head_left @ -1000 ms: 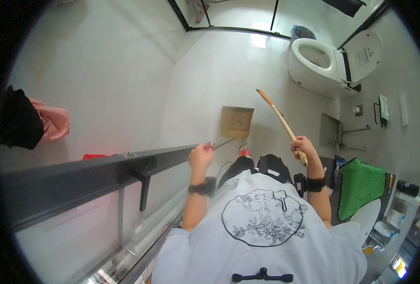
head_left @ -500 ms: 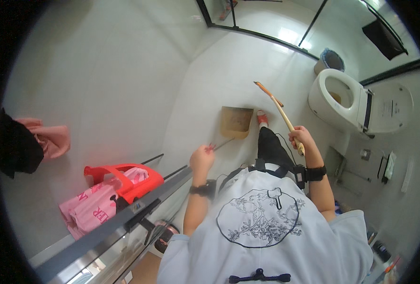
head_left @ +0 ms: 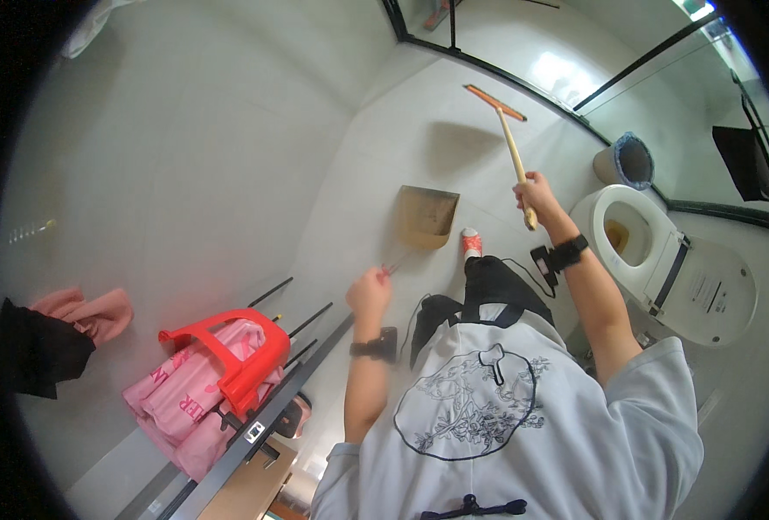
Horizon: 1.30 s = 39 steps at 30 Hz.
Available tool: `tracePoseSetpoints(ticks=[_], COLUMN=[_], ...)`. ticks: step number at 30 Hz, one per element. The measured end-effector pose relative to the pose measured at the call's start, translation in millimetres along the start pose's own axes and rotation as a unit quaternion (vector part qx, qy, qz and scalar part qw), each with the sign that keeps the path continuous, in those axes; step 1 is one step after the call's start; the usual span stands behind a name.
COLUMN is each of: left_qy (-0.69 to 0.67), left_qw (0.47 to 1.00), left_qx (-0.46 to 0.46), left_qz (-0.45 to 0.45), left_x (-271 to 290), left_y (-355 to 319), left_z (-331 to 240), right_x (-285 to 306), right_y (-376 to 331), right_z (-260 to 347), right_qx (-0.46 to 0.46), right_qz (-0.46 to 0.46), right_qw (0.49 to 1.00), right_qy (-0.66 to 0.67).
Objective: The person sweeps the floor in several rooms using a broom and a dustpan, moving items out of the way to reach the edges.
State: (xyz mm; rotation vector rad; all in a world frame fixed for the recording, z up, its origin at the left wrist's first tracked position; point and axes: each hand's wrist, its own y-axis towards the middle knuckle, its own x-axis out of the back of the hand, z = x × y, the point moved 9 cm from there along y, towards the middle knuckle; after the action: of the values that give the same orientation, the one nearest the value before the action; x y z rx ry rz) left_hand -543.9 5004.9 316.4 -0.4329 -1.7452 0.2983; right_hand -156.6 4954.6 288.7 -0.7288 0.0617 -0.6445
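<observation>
Closed round a pale wooden handle, my right hand [head_left: 536, 201] holds a broom [head_left: 508, 134] with a narrow orange head, its bristles hidden from above. The broom head points away from me, beyond the dustpan. My left hand [head_left: 370, 296] is closed on the thin handle of a tan dustpan [head_left: 426, 218], which has its wide mouth facing away. Inside the pan is a dark smudge; I cannot make out what it is. A shoe [head_left: 471, 243] in red and white stands just right of the pan.
At the right are a toilet [head_left: 636, 230] with its lid raised and a lined bin [head_left: 625, 162]. A black-framed glass partition [head_left: 497, 74] borders the far floor. On the left, a red holder [head_left: 267, 351] with pink bags hangs near a door edge [head_left: 263, 425], below dark and pink cloths [head_left: 90, 316].
My right hand has moved forward with the broom, and its orange head now lies more crosswise. My left hand stays on the dustpan handle. The whole view has shifted and turned somewhat.
</observation>
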Motion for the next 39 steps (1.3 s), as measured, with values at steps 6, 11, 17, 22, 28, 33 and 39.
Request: tracePoseSetpoints(ticks=[6,11,17,22,28,33,39], left_qy=[0.034,0.063,0.056,0.064,0.054,0.053,0.067], left_qw=[0.998,0.994,0.993,0.990,0.991,0.991,0.975], left_qx=[-0.052,-0.082,-0.098,-0.111,-0.121,-0.122,-0.212], left_qz=[0.017,-0.023,-0.034,-0.053,-0.022,-0.009,0.008], left_x=[-6.6,-4.9,-9.5,-0.1,-6.0,11.2,10.8], left_y=[14.8,26.9,18.4,29.7,28.8,30.6,28.6], left_z=[-38.2,-77.6,-24.2,0.5,4.4,24.4,10.5], right_x=[-9.1,-1.3,-24.9,-37.9,-0.7,40.3,96.0], right_y=[78.4,62.5,-64.7,-147.7,-168.5,-132.3,-30.0], right_z=[-8.7,-37.3,-120.0,-92.6,-73.3,-78.4,-101.0], right_qx=[-0.052,-0.115,-0.010,-0.187,-0.222,-0.156,-0.131], right_qz=[0.073,0.084,0.143,0.197,0.155,0.027,-0.050], right_qw=[0.994,0.951,0.874,0.950,0.958,0.986,0.990], right_qy=[-0.064,-0.274,-0.463,-0.151,0.097,0.052,-0.030])
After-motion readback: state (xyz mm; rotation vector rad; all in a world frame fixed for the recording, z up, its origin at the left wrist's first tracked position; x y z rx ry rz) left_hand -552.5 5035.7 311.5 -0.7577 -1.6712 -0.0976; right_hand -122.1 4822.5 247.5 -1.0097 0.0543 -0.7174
